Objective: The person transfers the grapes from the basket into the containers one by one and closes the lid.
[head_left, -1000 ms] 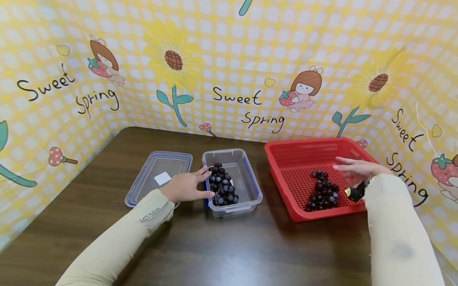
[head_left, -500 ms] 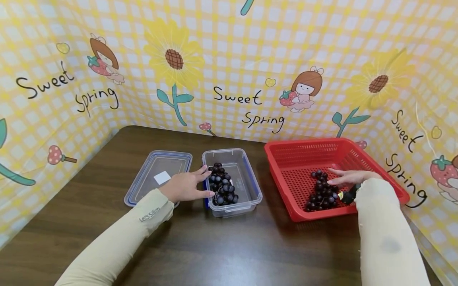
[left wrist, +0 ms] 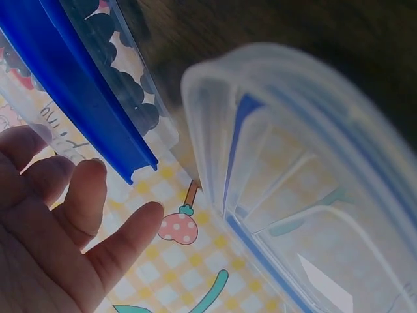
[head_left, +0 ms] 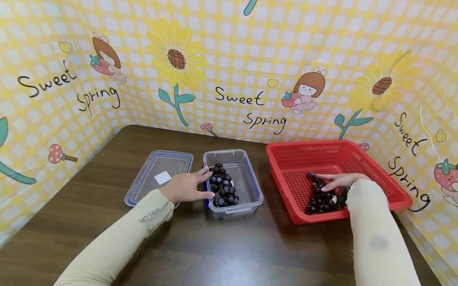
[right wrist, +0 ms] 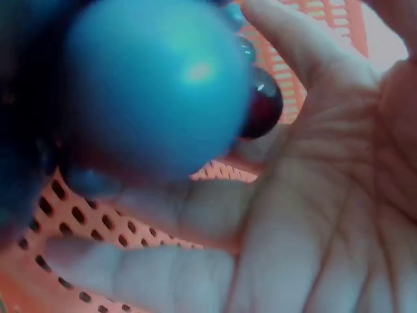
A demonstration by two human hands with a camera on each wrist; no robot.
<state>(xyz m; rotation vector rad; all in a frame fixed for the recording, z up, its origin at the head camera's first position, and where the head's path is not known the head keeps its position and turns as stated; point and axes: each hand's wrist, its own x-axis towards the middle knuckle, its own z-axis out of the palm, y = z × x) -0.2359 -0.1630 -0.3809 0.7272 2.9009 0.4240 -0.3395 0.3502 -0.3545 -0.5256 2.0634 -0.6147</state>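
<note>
My left hand (head_left: 186, 187) rests its spread fingertips on the left side of a clear plastic food container (head_left: 247, 180). A bunch of dark grapes (head_left: 225, 188) lies inside along that side. Close up in the left wrist view, the extended fingers of the left hand (left wrist: 65, 228) are beside the blue side latch (left wrist: 71, 91). My right hand (head_left: 340, 181) reaches into a red basket (head_left: 280, 190) and touches a second grape bunch (head_left: 316, 202), fingers extended. In the right wrist view, grapes (right wrist: 156, 85) hide some fingertips of the right hand (right wrist: 313, 182).
A clear lid (head_left: 146, 178) with a blue seal and a white square label lies left of the container, partly behind the left hand. All stand on a brown wooden table (head_left: 229, 246). A yellow checked cloth (head_left: 232, 47) walls the back and sides.
My right hand has moved left and down onto the grapes in the basket. The bunch's upper end has shifted slightly left. The left hand has stayed at the container.
</note>
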